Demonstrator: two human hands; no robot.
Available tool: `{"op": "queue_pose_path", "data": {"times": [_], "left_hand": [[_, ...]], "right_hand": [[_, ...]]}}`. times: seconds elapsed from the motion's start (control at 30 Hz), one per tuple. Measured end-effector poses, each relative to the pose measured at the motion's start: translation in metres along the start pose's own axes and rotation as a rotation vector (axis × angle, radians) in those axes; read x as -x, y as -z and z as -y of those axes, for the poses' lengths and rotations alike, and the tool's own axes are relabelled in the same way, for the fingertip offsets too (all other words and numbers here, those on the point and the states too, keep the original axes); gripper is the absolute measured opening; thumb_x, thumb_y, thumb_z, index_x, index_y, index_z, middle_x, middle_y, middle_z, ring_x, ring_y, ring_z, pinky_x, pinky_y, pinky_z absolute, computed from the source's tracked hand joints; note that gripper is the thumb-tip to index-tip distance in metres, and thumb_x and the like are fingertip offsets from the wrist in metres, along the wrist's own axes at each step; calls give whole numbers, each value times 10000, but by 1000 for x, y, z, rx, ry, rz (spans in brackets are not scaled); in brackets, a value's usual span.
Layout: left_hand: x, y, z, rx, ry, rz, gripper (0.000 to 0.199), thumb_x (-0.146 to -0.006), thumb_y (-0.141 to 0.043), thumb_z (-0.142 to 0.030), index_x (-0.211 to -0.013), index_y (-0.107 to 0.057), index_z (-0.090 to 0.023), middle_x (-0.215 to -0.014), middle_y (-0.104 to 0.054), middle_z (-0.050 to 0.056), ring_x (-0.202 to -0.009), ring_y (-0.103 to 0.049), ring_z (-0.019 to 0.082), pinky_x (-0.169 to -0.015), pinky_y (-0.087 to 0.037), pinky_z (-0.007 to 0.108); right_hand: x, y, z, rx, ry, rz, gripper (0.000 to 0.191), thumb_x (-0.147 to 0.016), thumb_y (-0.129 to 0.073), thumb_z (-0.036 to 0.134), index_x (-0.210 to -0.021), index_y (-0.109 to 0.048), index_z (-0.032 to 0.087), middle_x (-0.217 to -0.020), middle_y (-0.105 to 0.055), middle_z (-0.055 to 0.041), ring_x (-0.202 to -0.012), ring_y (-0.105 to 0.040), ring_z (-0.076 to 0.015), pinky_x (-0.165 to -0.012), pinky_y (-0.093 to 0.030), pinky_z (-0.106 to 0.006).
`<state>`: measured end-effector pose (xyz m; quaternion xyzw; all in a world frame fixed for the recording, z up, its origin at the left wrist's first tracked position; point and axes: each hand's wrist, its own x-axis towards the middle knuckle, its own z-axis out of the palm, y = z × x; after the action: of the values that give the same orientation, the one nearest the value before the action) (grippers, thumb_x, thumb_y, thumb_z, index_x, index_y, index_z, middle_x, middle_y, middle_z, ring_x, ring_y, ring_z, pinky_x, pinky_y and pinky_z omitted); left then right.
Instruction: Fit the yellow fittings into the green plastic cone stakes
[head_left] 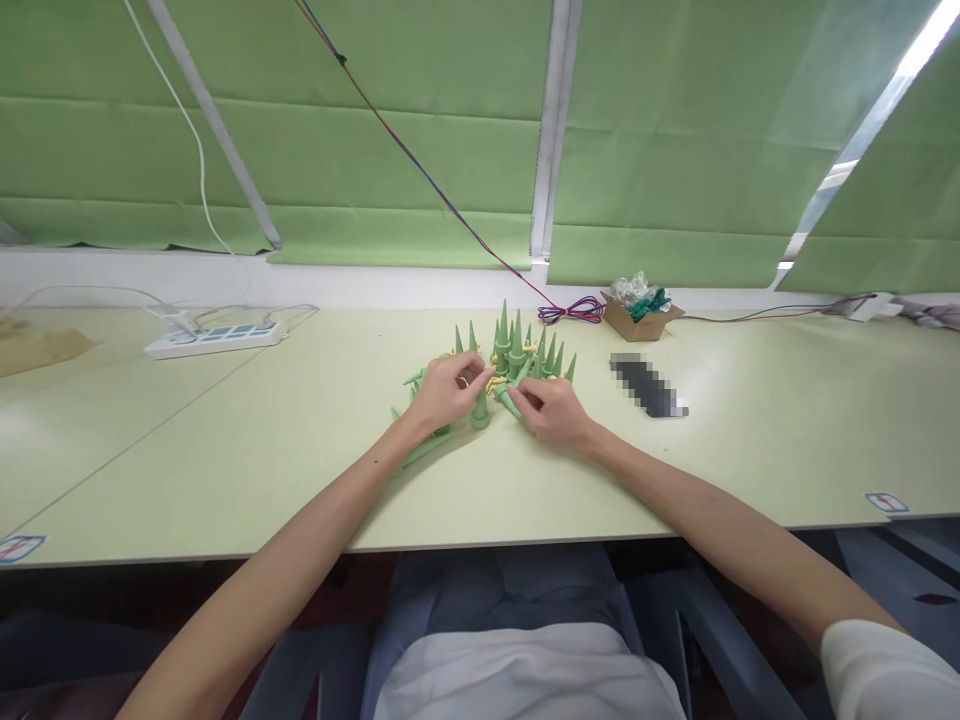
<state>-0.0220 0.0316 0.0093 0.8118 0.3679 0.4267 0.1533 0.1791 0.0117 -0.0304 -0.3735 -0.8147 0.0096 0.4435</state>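
Pale tabletop [300, 440], left of the cardboard box [636, 324]: green cones [517, 342] with yellow bits [496, 384] — some upright, some tilted — around my left hand [448, 388] and right hand [555, 408], fingertips drawn close, grip I cannot tell

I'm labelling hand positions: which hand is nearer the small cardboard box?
The right hand. It is left of the cardboard box and closer to the table's front edge; the left hand is farther left.
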Motion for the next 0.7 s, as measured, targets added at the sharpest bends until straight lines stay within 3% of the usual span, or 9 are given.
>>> {"op": "queue_pose_path", "data": {"times": [0.13,0.3,0.5,0.7], "left_hand": [[-1,5,-2,-48,12,83,278,-902,-560,-418,-745,-561,-188,-680,-636,3,-601,-575,128,-552,-472,236],[-1,5,-7,-114,25,136,288,-899,-549,-420,-724,-546,-191,-659,-630,-4,-600,-556,132,-566,-461,244],[7,-8,-14,-114,41,41,329,-913,-546,-446,-705,-537,-191,-640,-610,-4,-559,-538,137,-563,-440,269],[15,-23,-8,-148,-35,-48,304,-953,-513,-396,-727,-526,-192,-628,-593,-4,-540,-504,132,-578,-415,282]], "right_hand": [[-4,9,-7,71,-48,-9,388,-968,-453,326,-603,-407,199,-492,-385,43,-466,-313,-90,-518,-251,-245],[-10,20,-11,143,-74,109,353,-965,-456,315,-641,-509,183,-519,-461,24,-484,-342,-98,-546,-247,-251],[-17,38,-11,205,-103,378,263,-940,-504,285,-751,-646,171,-556,-557,1,-491,-392,-107,-568,-235,-254],[-20,48,-12,258,-112,528,219,-909,-530,218,-757,-679,164,-618,-617,-23,-536,-444,-122,-583,-249,-259]]}}
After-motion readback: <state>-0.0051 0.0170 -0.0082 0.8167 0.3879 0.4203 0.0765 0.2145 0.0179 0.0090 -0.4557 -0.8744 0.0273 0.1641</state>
